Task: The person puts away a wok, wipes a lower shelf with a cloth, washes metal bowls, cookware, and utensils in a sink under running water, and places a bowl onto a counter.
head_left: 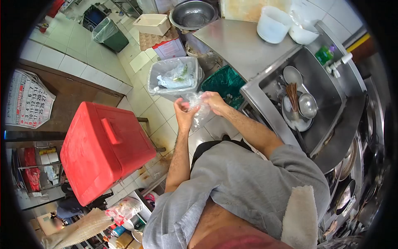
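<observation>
Here, the right hand (pixel 214 103) pinches clear plastic (pixel 200 113), the left hand (pixel 185 113) half-open against it; a calendar (pixel 32 101) bears numbered dates.

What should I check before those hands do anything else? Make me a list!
1. Right hand holding the clear plastic: ok.
2. Left hand gripping firmly: cannot tell; it's at the plastic, but its grip isn't clear.
3. Plastic free of holes: cannot tell, it's crumpled and see-through.
4. Nearby bin uncovered: ok, its top is open.
5. Sink empty: not ok; a brush and metal ladle are inside.
</observation>
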Available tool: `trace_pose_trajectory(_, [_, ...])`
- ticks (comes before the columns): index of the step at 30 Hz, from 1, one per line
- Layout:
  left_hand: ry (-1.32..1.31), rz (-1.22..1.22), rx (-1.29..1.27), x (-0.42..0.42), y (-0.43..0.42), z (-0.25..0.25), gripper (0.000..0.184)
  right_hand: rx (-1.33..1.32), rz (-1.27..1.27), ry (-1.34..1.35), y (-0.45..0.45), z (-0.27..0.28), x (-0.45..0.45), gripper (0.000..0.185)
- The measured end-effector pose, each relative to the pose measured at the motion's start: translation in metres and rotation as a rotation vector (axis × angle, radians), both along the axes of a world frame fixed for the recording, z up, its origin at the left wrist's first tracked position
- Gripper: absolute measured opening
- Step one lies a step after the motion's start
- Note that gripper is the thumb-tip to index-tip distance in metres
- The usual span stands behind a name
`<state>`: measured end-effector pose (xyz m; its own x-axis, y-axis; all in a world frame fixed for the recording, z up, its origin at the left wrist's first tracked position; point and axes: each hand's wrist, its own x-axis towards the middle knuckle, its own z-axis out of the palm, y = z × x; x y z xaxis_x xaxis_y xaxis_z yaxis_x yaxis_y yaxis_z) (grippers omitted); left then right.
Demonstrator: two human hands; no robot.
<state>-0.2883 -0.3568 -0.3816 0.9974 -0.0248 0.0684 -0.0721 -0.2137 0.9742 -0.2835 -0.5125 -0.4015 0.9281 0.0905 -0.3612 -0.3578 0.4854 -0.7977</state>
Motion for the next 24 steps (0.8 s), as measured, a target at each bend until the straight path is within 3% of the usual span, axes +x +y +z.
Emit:
trace_pose_trajectory(1, [-0.142,0.141,0.162,0.01,-0.002,0.001,0.067,-0.028,-0.005,-0.038,-0.004,-0.01,0.009,0.021])
trace_pose_trajectory(2, [-0.256,0.092,0.343,0.02,-0.001,0.009,0.065,-0.023,-0.007,-0.027,-0.007,-0.013,0.018,0.021])
trace_pose_trajectory(3, [-0.248,0.084,0.347,0.033,0.003,0.001,0.065,-0.069,0.052,-0.048,-0.009,-0.016,0.027,0.019])
trace_pose_trajectory(5, [0.254,-0.518,0.019,0.062,0.012,-0.013,0.061,-0.116,0.098,-0.063,-0.014,-0.019,0.048,0.017])
trace_pose_trajectory(7, [0.395,-0.604,-0.056,0.095,0.017,-0.02,0.053,-0.225,0.225,-0.091,-0.014,-0.021,0.067,0.01])
trace_pose_trajectory(8, [0.408,-0.573,-0.067,0.118,0.02,-0.028,0.055,-0.284,0.21,-0.129,-0.012,-0.029,0.076,0.025])
trace_pose_trajectory(9, [0.425,-0.548,-0.07,0.138,0.03,-0.037,0.057,-0.276,0.187,-0.113,-0.005,-0.018,0.079,0.025])
trace_pose_trajectory(11, [0.104,-0.319,0.392,0.199,0.051,-0.077,0.058,-0.537,0.077,-0.048,-0.009,0.011,0.09,0.051])
trace_pose_trajectory(12, [-0.094,-0.229,0.597,0.228,0.061,-0.093,0.06,-0.457,0.164,0.036,-0.02,0.006,0.095,0.067])
trace_pose_trajectory(13, [0.012,-0.118,0.643,0.251,0.061,-0.08,0.057,-0.436,0.105,0.06,-0.025,0.008,0.093,0.061])
trace_pose_trajectory(14, [-0.365,0.018,0.893,0.29,0.082,-0.137,0.054,-0.531,0.07,0.045,-0.031,0.014,0.089,0.059])
trace_pose_trajectory(15, [-0.349,-0.021,0.826,0.329,0.099,-0.159,0.051,-0.626,0.039,0.041,-0.037,0.022,0.084,0.057])
trace_pose_trajectory(17, [-0.345,0.125,0.799,0.368,0.09,-0.154,0.049,-0.768,-0.093,0.093,-0.048,0.039,0.069,0.05])
trace_pose_trajectory(19, [-0.137,0.219,0.82,0.391,0.073,-0.134,0.052,-0.914,-0.264,0.123,-0.053,0.057,0.055,0.044])
trace_pose_trajectory(20, [-0.147,0.17,0.809,0.396,0.063,-0.135,0.052,-0.945,-0.441,0.116,-0.052,0.062,0.046,0.039])
trace_pose_trajectory(22, [-0.051,0.3,1.05,0.404,0.044,-0.14,0.066,-0.903,-0.614,0.191,-0.055,0.063,0.025,0.037])
trace_pose_trajectory(23, [0.074,-0.158,1.246,0.428,0.049,-0.197,0.069,-0.871,-0.678,0.259,-0.055,0.073,0.016,0.037])
trace_pose_trajectory(24, [0.19,-0.82,1.268,0.449,0.053,-0.25,0.072,-0.877,-0.694,0.275,-0.057,0.078,0.006,0.037])
